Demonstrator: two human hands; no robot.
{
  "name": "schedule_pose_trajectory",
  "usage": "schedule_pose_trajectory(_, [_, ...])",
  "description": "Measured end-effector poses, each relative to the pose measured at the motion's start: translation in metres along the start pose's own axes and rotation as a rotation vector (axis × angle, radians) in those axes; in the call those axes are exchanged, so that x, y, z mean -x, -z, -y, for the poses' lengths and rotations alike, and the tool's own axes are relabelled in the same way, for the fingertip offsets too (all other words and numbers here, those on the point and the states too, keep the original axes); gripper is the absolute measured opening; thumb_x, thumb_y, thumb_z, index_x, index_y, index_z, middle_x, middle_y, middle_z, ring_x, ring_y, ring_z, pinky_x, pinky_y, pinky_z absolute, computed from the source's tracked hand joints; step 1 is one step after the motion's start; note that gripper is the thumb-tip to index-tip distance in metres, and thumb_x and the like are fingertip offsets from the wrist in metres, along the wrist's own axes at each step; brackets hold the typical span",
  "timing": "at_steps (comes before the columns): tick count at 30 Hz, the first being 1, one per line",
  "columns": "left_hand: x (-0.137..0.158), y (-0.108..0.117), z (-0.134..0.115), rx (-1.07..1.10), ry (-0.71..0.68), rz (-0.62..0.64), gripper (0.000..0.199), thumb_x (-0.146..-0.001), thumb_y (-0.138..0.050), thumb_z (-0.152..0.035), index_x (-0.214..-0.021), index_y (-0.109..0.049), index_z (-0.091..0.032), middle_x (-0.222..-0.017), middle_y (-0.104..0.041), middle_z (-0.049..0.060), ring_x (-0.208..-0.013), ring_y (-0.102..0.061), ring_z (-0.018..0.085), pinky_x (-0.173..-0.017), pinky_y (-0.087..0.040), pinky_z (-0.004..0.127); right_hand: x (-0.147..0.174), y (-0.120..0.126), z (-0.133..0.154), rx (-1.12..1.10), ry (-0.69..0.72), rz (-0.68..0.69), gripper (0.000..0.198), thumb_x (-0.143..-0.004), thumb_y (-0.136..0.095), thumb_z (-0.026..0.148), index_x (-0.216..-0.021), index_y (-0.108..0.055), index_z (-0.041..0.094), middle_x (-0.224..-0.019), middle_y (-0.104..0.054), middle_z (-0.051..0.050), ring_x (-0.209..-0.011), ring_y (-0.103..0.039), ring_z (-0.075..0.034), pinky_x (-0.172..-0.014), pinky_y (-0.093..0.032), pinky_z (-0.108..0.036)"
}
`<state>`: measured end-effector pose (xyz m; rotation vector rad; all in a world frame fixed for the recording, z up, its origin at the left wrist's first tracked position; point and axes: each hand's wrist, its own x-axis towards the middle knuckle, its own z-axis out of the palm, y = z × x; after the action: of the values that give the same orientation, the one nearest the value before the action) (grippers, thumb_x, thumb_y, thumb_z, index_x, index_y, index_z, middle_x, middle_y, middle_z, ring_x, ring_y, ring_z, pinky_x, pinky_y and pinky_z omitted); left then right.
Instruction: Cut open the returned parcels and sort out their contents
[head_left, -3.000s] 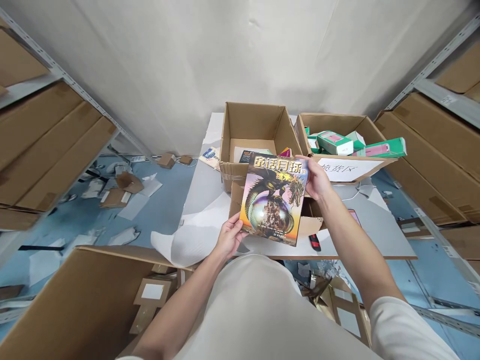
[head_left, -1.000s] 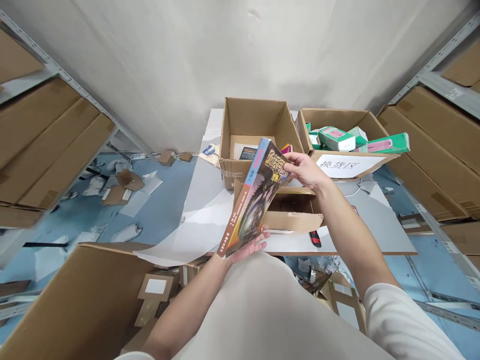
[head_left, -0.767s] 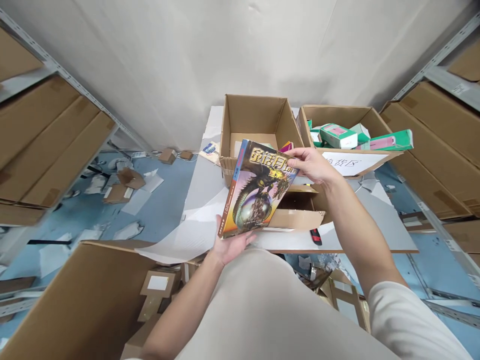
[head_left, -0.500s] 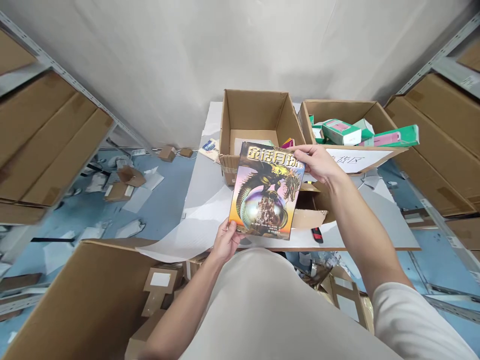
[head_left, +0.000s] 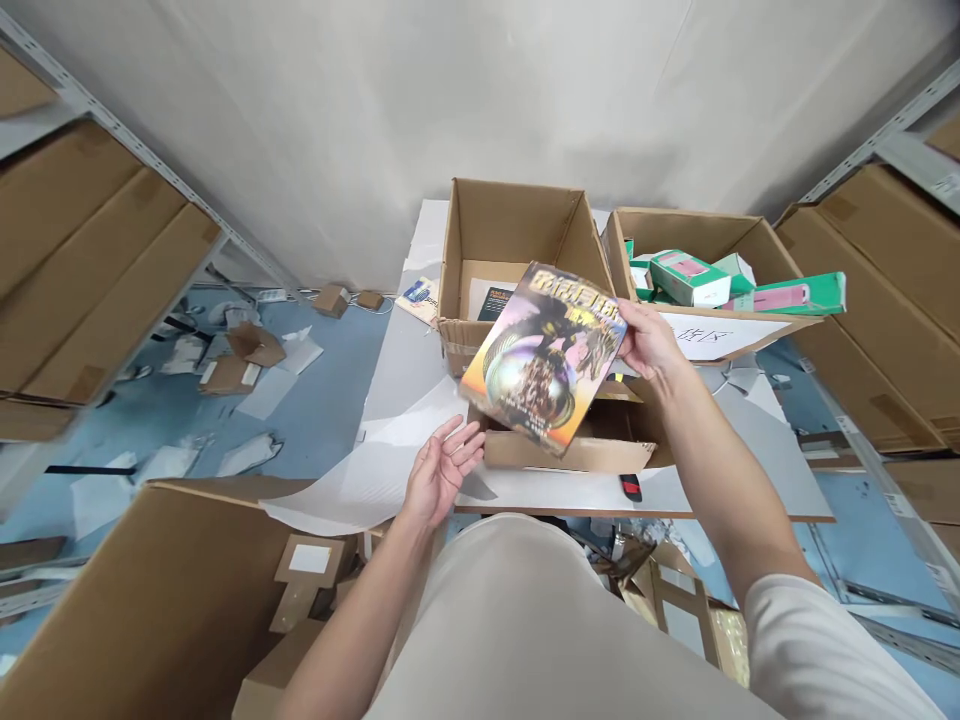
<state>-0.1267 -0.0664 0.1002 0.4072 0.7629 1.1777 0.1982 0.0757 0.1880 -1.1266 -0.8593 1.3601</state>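
Observation:
A book (head_left: 546, 360) with a dragon and a glassy globe on its cover is slightly blurred, tilted over the table. My right hand (head_left: 651, 340) grips it by the upper right edge. Apart from the book, my left hand (head_left: 444, 468) is open, palm up and fingers spread, just off its lower left corner. Below the book lies an opened small carton (head_left: 574, 452), partly hidden by it. Behind stands a tall cardboard box (head_left: 517, 225) with a dark-covered book (head_left: 495, 303) and pale paper inside.
Right of the tall box, another carton (head_left: 694, 222) holds several green-and-white boxes (head_left: 686, 278) and bears a handwritten sign. A black-and-red tool (head_left: 631, 487) and a flat booklet (head_left: 420, 298) lie on the white table (head_left: 401, 400). A large carton (head_left: 150, 590) stands front left; shelves flank both sides.
My left hand has let go of the book's lower left corner and opened. The book has turned clockwise in my right hand, uncovering the dark-covered book in the box.

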Motion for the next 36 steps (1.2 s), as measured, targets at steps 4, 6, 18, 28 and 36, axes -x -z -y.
schedule_pose_trajectory(4, [0.005,0.021,-0.010,-0.131,-0.131,-0.087,0.048,-0.076,-0.068,-0.054,-0.109,-0.064,-0.019,-0.112,-0.069,0.012,-0.104,-0.067,0.025,-0.092,-0.052,0.040,-0.039,0.004,-0.003,-0.175,0.131,-0.244,0.016,-0.087,-0.055,0.029,-0.093,-0.062,0.016,-0.078,-0.069,-0.002,-0.064,-0.067,-0.012,-0.055,-0.060,-0.022])
schedule_pose_trajectory(6, [0.006,0.036,-0.010,-0.205,-0.195,-0.182,0.048,-0.075,-0.068,-0.055,-0.107,-0.064,-0.019,-0.109,-0.070,0.012,-0.104,-0.066,0.025,-0.091,-0.052,0.040,-0.055,0.004,-0.011,-0.232,0.154,-0.313,0.013,-0.088,-0.055,0.028,-0.094,-0.059,0.017,-0.083,-0.068,-0.001,-0.071,-0.068,-0.012,-0.063,-0.062,-0.025])
schedule_pose_trajectory(18, [-0.029,0.086,0.038,-0.877,-0.131,0.003,0.062,-0.074,-0.060,-0.045,-0.129,-0.053,-0.016,-0.139,-0.051,0.017,-0.131,-0.046,0.031,-0.109,-0.034,0.049,-0.037,0.014,-0.019,-0.003,-0.038,-0.375,0.037,-0.076,-0.064,0.012,-0.106,-0.046,0.023,-0.090,-0.069,0.000,-0.083,-0.071,-0.013,-0.077,-0.062,-0.033])
schedule_pose_trajectory(28, [-0.066,0.133,0.043,-1.949,0.055,-0.259,0.104,-0.063,-0.076,-0.045,-0.148,-0.024,-0.014,-0.157,0.001,0.025,-0.143,0.007,0.047,-0.103,-0.006,0.075,0.166,0.159,-0.115,0.509,0.130,-0.846,0.040,-0.070,-0.066,0.035,-0.105,-0.053,0.021,-0.100,-0.067,-0.005,-0.067,-0.069,-0.013,-0.072,-0.060,-0.034])
schedule_pose_trajectory(36, [-0.078,0.197,0.052,-1.594,-0.007,-0.268,0.016,-0.078,-0.059,-0.023,-0.090,-0.065,-0.015,-0.129,-0.055,0.020,-0.129,-0.040,0.035,-0.108,-0.027,0.051,0.219,0.142,-0.201,0.551,-0.102,-0.749,0.047,-0.070,-0.065,0.044,-0.108,-0.052,0.021,-0.110,-0.065,-0.011,-0.070,-0.070,-0.017,-0.067,-0.060,-0.037])
